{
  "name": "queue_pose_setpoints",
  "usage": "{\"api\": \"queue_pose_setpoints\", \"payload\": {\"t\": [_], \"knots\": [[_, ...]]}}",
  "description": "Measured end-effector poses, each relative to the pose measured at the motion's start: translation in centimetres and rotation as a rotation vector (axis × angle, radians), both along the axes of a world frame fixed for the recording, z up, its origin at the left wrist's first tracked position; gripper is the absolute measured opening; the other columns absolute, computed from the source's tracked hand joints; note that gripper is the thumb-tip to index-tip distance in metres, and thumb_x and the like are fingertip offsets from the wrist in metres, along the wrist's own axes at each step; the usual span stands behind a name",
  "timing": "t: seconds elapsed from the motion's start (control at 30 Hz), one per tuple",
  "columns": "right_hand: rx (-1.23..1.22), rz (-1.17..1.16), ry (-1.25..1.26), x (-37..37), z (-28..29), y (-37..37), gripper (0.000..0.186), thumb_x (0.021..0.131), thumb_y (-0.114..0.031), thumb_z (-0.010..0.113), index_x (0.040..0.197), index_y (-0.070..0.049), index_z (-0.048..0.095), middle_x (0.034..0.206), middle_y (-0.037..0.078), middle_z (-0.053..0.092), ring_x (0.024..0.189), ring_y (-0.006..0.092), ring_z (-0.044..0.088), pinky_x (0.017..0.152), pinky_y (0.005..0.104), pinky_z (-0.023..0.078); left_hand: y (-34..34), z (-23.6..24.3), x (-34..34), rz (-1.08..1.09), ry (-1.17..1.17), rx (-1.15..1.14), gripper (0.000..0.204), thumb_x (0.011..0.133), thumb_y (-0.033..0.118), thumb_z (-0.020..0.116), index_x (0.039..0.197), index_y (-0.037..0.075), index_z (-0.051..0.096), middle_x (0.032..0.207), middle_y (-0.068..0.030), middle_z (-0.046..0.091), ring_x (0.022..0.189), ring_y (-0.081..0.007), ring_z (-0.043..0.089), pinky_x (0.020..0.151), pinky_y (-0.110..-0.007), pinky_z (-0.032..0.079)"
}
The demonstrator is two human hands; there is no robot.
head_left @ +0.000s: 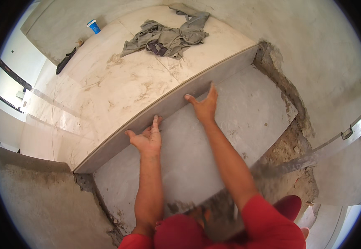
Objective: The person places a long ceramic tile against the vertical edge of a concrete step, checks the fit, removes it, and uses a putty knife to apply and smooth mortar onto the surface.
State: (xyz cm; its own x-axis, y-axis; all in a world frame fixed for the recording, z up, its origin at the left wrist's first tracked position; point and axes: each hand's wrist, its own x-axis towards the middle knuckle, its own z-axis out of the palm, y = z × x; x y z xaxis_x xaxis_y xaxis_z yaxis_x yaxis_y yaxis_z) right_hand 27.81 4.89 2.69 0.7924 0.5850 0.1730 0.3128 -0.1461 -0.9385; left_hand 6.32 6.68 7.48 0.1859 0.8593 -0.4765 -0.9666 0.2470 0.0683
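A long, narrow grey tile (113, 148) stands upright as the riser of a step, under the edge of the upper tiled floor. My left hand (147, 140) is palm up against its lower middle, thumb and fingers spread, the fingertips at its face. Farther right, my right hand (205, 107) lies against the same riser, thumb out to the left and fingers reaching up along it. Neither hand is wrapped around anything. Beneath both forearms lies a wide grey tread tile (184, 157), dusty and marked with small spots of dirt.
On the cream upper floor (106, 91) lie crumpled grey-green clothes (164, 37), a blue cup (93, 27) and a dark cloth (66, 61). Rough broken mortar (288, 89) borders the tread by the right wall. A blurred straight bar (290, 166) crosses at lower right.
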Motion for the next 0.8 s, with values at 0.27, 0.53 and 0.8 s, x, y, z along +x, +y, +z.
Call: {"api": "queue_pose_setpoints", "payload": {"t": [0.27,0.53,0.8], "knots": [[-0.033,0.056,-0.012,-2.3,-1.0,1.2,0.131,0.077,-0.045,0.093,0.164,0.006,0.009,0.165,0.035,0.016,0.155,0.0486,0.021,0.126,0.0571,0.024,-0.1,0.5,-0.9,-0.046,0.108,0.006,0.115,0.104,0.070,0.040,0.156,-0.018,-0.012,0.168,-0.0372,-0.008,0.158,-0.0473,0.010,0.130,-0.052,0.028],[-0.066,0.062,-0.085,-1.1,-1.5,1.4,0.135,0.076,-0.053,0.091,0.163,0.009,0.009,0.166,0.036,0.014,0.155,0.0489,0.019,0.126,0.0586,0.020,-3.1,0.2,-3.5,-0.333,1.602,0.479,0.078,0.106,0.050,0.059,0.151,-0.012,0.044,0.151,-0.0335,0.049,0.149,-0.0399,0.042,0.113,-0.047,0.045],[0.040,0.065,-0.077,-0.6,-1.8,1.1,0.129,0.081,-0.064,0.083,0.162,0.009,0.015,0.164,0.036,0.017,0.154,0.0495,0.022,0.123,0.0584,0.030,3.0,2.4,-6.8,0.181,2.800,1.171,0.079,0.088,0.047,0.081,0.150,0.005,0.055,0.151,-0.0163,0.060,0.145,-0.0354,0.051,0.118,-0.050,0.034]]}}
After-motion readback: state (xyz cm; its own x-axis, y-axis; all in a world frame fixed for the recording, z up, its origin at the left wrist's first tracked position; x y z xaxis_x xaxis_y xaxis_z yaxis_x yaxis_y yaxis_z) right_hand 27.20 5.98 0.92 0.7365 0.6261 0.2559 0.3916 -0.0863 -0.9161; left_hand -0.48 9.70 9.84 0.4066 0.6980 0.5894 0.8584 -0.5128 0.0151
